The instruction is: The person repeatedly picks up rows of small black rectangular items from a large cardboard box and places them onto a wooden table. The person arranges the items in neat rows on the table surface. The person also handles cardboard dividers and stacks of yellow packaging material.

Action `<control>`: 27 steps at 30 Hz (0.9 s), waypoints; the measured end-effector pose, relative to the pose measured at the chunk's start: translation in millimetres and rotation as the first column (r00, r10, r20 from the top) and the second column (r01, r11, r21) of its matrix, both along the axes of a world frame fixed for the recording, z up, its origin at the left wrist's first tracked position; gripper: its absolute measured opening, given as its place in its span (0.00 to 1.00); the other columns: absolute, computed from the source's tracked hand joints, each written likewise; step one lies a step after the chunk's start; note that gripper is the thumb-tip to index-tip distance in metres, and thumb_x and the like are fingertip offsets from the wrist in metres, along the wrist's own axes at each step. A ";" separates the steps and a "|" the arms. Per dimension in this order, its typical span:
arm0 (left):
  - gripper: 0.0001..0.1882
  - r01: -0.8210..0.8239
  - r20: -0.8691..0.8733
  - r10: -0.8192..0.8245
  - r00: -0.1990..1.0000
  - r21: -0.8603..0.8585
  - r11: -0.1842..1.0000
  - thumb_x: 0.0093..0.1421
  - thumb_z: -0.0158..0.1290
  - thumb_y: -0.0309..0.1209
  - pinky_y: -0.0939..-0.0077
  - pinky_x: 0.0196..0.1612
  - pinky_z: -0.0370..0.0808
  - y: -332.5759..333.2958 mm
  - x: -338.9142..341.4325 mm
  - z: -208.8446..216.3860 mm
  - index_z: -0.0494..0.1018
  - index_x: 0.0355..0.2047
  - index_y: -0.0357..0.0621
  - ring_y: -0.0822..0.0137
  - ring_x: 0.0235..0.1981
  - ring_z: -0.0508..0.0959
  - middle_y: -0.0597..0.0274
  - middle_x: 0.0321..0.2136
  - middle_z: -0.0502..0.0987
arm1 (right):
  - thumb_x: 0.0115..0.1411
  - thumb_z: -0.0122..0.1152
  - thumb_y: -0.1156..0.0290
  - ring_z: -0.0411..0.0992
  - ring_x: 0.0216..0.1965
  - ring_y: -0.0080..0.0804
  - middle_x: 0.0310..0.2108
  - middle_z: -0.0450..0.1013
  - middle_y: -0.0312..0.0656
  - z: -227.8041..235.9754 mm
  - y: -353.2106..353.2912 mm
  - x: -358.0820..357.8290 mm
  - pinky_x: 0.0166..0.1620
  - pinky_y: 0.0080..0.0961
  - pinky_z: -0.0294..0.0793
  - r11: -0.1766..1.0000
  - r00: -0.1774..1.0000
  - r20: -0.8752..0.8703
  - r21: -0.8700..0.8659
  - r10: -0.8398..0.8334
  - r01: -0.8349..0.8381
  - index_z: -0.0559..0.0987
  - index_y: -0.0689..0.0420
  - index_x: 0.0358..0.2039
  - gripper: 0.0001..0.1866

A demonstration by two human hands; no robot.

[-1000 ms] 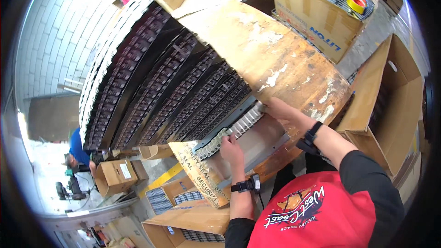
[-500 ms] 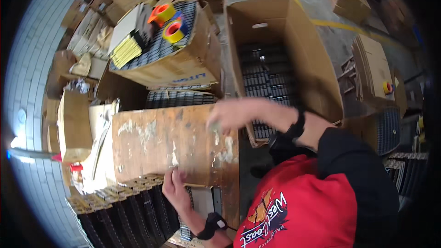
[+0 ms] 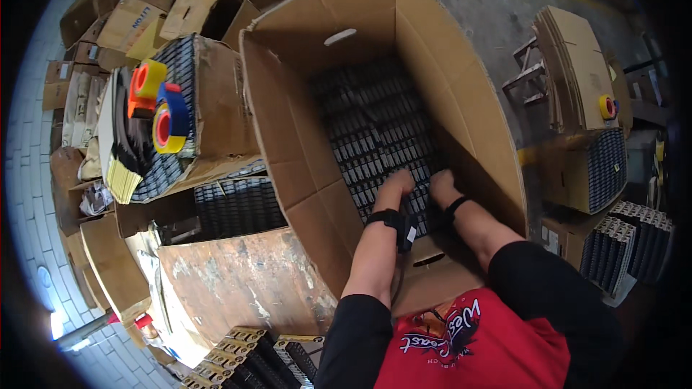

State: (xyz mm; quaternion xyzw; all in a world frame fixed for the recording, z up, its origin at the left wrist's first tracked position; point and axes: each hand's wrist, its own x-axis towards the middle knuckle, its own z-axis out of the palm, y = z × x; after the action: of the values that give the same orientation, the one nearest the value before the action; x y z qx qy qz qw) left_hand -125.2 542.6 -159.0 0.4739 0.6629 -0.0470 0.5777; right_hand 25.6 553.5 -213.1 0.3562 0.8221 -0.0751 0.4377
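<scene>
Both my hands reach down into a large open cardboard box [image 3: 461, 65]. Tight rows of dark, narrow pieces with pale faces [image 3: 367, 148] cover its bottom. My left hand [image 3: 396, 183] is curled low over the near rows, with a dark band on its wrist. Close to its right, my right hand [image 3: 443, 186] is bent down in the same way, also with a dark wristband. The fingers of both hands look closed and point downward. Whatever they grip among the dark pieces is hidden.
Left of the box stands a worn wooden tabletop [image 3: 241, 281], with black strip-like stacks [image 3: 241, 360] at its near edge. Tape rolls [image 3: 171, 122] lie on a filled carton [image 3: 223, 101]. Flattened cardboard [image 3: 573, 65] and more black stacks [image 3: 613, 245] stand at right.
My hands have left the wooden tabletop and moved right, down into the large box. The view has shifted, so the box now sits nearer the middle.
</scene>
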 end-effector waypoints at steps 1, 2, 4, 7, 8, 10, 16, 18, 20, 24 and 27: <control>0.18 0.034 -0.029 -0.035 0.999 -0.016 0.999 0.53 0.43 0.26 0.60 0.52 0.68 -22.0 2.6 -48.7 0.73 0.44 0.36 0.46 0.49 0.71 0.41 0.46 0.71 | 0.57 0.50 0.64 0.73 0.45 0.33 0.43 0.75 0.37 7.1 -6.8 -11.8 0.42 0.28 0.72 1.000 0.998 0.064 0.013 0.008 -0.009 0.80 0.52 0.40 0.14; 0.18 0.059 -0.111 -0.059 0.992 -0.002 0.998 0.53 0.45 0.28 0.59 0.51 0.69 -34.4 11.6 -59.0 0.72 0.45 0.38 0.49 0.50 0.71 0.43 0.47 0.71 | 0.56 0.52 0.63 0.73 0.45 0.33 0.43 0.75 0.37 13.7 -4.1 -13.5 0.42 0.27 0.72 1.000 0.999 0.043 -0.002 0.013 -0.013 0.80 0.52 0.40 0.14; 0.17 -0.028 -0.135 0.019 0.991 -0.058 0.998 0.53 0.48 0.29 0.58 0.49 0.70 -58.3 24.4 -53.0 0.72 0.43 0.38 0.47 0.48 0.72 0.41 0.47 0.71 | 0.54 0.56 0.62 0.73 0.45 0.33 0.43 0.75 0.37 38.1 5.9 -15.5 0.42 0.26 0.72 0.999 1.000 -0.006 -0.032 0.015 -0.016 0.80 0.52 0.39 0.14; 0.15 -0.112 -0.306 0.121 0.944 0.049 0.993 0.52 0.49 0.30 0.56 0.46 0.72 -64.5 45.4 -31.7 0.73 0.40 0.37 0.44 0.45 0.73 0.39 0.46 0.69 | 0.45 0.63 0.65 0.75 0.42 0.35 0.39 0.76 0.41 28.4 21.3 -13.3 0.40 0.29 0.75 0.942 0.951 -0.085 -0.186 -0.299 0.280 0.81 0.54 0.34 0.14; 0.14 -0.118 -0.308 0.124 0.943 0.039 0.992 0.52 0.49 0.29 0.57 0.46 0.72 -62.3 49.2 -25.5 0.73 0.39 0.37 0.44 0.44 0.73 0.39 0.45 0.69 | 0.43 0.64 0.66 0.75 0.41 0.36 0.38 0.77 0.42 11.3 21.0 -7.9 0.40 0.30 0.75 0.899 0.902 -0.122 -0.208 -0.414 0.385 0.82 0.55 0.33 0.14; 0.13 -0.135 -0.313 0.137 0.940 0.029 0.990 0.52 0.49 0.28 0.57 0.45 0.72 -55.9 50.6 -20.1 0.73 0.37 0.36 0.42 0.43 0.73 0.38 0.43 0.69 | 0.41 0.65 0.67 0.75 0.39 0.41 0.36 0.76 0.47 -1.2 26.5 -4.1 0.41 0.34 0.75 0.845 0.840 -0.163 -0.254 -0.517 0.471 0.82 0.57 0.30 0.14; 0.13 -0.330 -0.241 0.353 0.904 0.132 0.935 0.51 0.47 0.29 0.54 0.46 0.71 -67.1 50.3 -39.7 0.72 0.36 0.36 0.37 0.40 0.73 0.32 0.42 0.68 | 0.38 0.67 0.65 0.73 0.44 0.43 0.42 0.73 0.51 4.4 53.3 -14.2 0.45 0.32 0.73 0.773 0.843 0.022 -0.386 -0.537 0.502 0.80 0.60 0.36 0.22; 0.13 -0.386 -0.219 0.402 0.889 0.112 0.915 0.51 0.47 0.29 0.55 0.46 0.71 -62.9 43.4 -27.8 0.73 0.37 0.36 0.38 0.40 0.73 0.31 0.42 0.68 | 0.38 0.64 0.65 0.73 0.43 0.46 0.39 0.74 0.55 14.7 49.2 -8.2 0.45 0.34 0.73 0.609 0.634 -0.075 -0.383 -0.770 0.695 0.79 0.64 0.35 0.21; 0.15 -0.400 -0.194 0.408 0.892 0.082 0.913 0.50 0.47 0.29 0.56 0.46 0.71 -61.0 39.2 -34.9 0.73 0.37 0.36 0.40 0.41 0.73 0.33 0.41 0.69 | 0.39 0.63 0.66 0.73 0.43 0.48 0.38 0.73 0.58 15.0 50.4 -4.8 0.45 0.34 0.72 0.486 0.467 -0.149 -0.385 -0.872 0.785 0.78 0.66 0.34 0.22; 0.19 -0.433 -0.181 0.444 0.878 0.097 0.896 0.45 0.50 0.30 0.59 0.48 0.70 -60.1 41.5 -37.3 0.74 0.40 0.40 0.44 0.43 0.73 0.39 0.40 0.74 | 0.40 0.60 0.66 0.72 0.44 0.49 0.39 0.72 0.60 -19.9 35.1 7.1 0.46 0.35 0.71 0.455 0.368 -0.289 -0.344 -0.884 0.822 0.77 0.69 0.36 0.23; 0.23 -0.517 -0.049 0.519 0.853 0.054 0.854 0.42 0.54 0.30 0.65 0.45 0.71 -68.7 26.4 -35.9 0.75 0.42 0.41 0.52 0.41 0.75 0.44 0.37 0.75 | 0.40 0.58 0.67 0.73 0.43 0.50 0.39 0.72 0.61 8.4 39.2 -5.2 0.45 0.36 0.71 0.493 0.426 -0.255 -0.333 -0.868 0.804 0.77 0.69 0.36 0.22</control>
State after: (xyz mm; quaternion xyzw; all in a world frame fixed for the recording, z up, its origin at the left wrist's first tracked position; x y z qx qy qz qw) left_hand -98.9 473.8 -194.9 0.2873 0.7844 0.1085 0.5388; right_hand 20.4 592.6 -204.7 0.6579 0.5952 -0.4178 0.1956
